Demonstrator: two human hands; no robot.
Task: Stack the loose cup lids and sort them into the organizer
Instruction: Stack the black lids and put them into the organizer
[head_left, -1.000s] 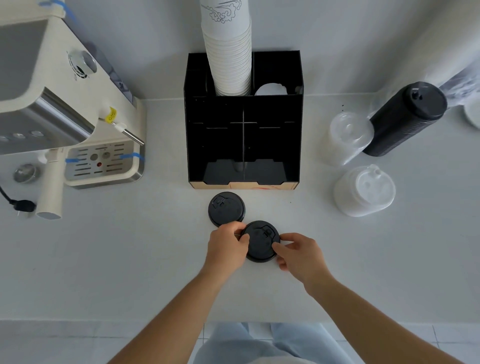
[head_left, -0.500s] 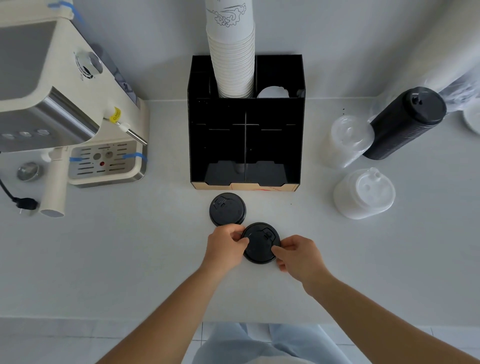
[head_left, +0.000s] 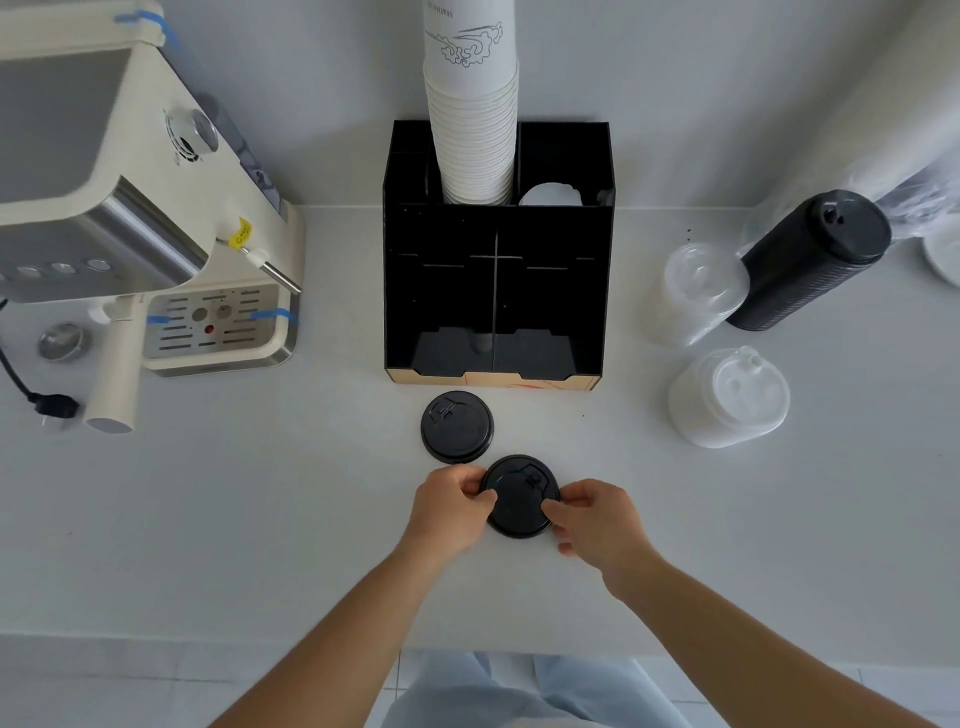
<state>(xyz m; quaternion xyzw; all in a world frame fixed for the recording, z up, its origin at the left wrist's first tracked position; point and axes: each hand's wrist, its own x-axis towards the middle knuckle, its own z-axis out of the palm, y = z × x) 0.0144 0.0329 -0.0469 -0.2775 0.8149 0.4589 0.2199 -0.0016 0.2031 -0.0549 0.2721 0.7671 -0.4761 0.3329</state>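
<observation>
The black lid (head_left: 519, 501) pinched between the left hand (head_left: 451, 512) and right hand (head_left: 597, 519) looks like matt plastic, as does the second black lid (head_left: 457, 427). The organizer (head_left: 498, 291) is matt black board with a bare cardboard-brown front edge. Paper cups (head_left: 475, 114) are smooth white. The clear lids (head_left: 696, 291) are glossy plastic. The coffee machine (head_left: 130, 208) pairs cream plastic with brushed metal. The counter (head_left: 208, 519) is smooth and matt.

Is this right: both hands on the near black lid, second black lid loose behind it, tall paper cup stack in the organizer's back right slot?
Not quite. The head view shows the paper cup stack in the organizer's back left slot. Otherwise correct: left hand and right hand hold the near black lid, second black lid loose behind.
</observation>
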